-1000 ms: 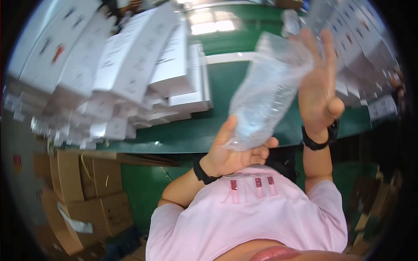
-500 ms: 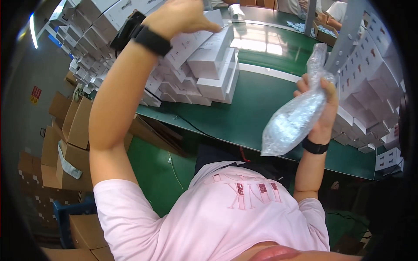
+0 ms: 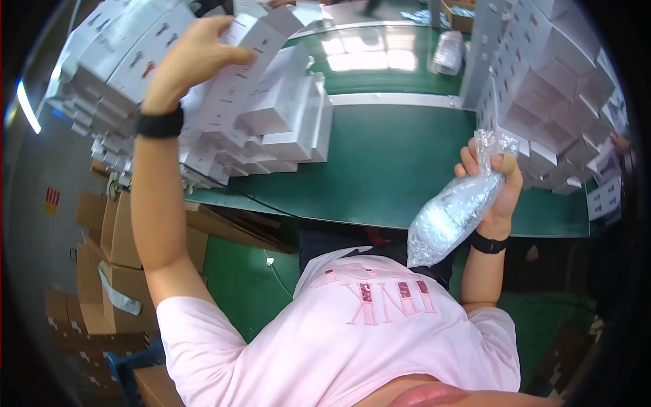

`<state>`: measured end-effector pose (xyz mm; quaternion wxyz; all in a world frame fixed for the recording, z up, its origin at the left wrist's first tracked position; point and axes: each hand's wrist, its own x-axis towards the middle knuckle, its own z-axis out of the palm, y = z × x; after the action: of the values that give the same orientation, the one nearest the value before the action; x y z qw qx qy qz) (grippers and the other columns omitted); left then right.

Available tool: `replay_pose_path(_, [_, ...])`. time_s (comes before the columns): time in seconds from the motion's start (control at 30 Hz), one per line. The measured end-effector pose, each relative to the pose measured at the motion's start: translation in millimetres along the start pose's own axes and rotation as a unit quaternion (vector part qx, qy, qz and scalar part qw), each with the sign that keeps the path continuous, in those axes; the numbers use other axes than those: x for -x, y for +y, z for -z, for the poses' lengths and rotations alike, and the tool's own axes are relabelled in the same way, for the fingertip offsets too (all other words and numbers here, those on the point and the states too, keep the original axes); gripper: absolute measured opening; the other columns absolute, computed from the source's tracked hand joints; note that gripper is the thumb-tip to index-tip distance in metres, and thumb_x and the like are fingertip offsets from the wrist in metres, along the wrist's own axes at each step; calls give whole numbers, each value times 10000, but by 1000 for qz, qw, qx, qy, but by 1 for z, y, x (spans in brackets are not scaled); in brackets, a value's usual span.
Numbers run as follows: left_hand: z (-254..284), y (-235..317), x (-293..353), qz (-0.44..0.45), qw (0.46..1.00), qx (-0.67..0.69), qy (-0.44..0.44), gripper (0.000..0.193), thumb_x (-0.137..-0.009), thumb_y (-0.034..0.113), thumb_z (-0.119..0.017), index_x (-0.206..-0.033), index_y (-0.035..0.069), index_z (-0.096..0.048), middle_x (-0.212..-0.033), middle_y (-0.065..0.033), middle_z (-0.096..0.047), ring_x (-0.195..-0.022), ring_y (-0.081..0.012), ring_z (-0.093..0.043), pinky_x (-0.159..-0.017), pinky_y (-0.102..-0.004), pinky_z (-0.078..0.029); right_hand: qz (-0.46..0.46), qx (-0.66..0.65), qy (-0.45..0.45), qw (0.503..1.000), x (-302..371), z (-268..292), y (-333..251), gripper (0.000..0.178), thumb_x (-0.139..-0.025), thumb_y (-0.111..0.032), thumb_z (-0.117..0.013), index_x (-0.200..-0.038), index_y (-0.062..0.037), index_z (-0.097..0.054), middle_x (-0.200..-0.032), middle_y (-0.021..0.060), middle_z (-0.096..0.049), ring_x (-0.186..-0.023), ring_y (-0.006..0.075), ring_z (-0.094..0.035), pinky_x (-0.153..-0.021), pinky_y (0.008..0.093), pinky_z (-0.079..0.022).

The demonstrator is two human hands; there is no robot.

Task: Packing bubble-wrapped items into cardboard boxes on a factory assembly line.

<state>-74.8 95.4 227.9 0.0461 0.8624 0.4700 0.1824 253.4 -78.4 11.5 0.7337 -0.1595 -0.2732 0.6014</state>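
Note:
My left hand (image 3: 200,55) is raised at the stack of white boxes on the left, thumb and fingers apart around the upper end of a tilted white box (image 3: 227,85). Whether its fingertips press on that box I cannot tell. My right hand (image 3: 500,183) is closed around the gathered neck of a clear bubble-wrap parcel (image 3: 447,220). The parcel's wide end hangs down toward my lap, and its contents cannot be made out through the shiny film. The loose top of the wrap sticks up above my fist.
A green table (image 3: 380,163) spans the front, with tall stacks of white boxes (image 3: 542,95) on its right. Past the pale rail, another bubble-wrapped item (image 3: 447,53) lies on a green surface beside a grey post (image 3: 483,54). Open brown cartons (image 3: 122,271) stand at lower left.
My left hand has moved left and nearer along the box stack. The parcel's wrap top has dropped lower at my right hand. Beyond the rail, the wrapped item has shifted right. The view has turned.

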Motion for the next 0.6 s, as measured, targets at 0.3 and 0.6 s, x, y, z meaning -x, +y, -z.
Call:
replay_pose_path(0.3, [-191, 121, -13, -396, 873, -263, 108, 275, -799, 104, -612, -1071, 72, -585, -1005, -101, -590, -993, -278, -565, -1081, -418, -329, 4, -5, 100, 995, 26, 4, -1, 370, -839, -196, -680, -1106, 32, -563, -974, 123, -626, -893, 216, -628, -942, 425, -519])
replay_pose_path(0.6, [-195, 125, -22, -419, 800, -410, 123, 345, -834, 149, -553, -1151, 15, -534, -1102, -155, -583, -1171, -310, -495, -1098, -442, -299, 61, 178, 79, 979, 32, 3, -14, 340, -842, -228, -701, -1079, -16, -579, -932, 74, -576, -924, 198, -576, -1020, 455, -436])
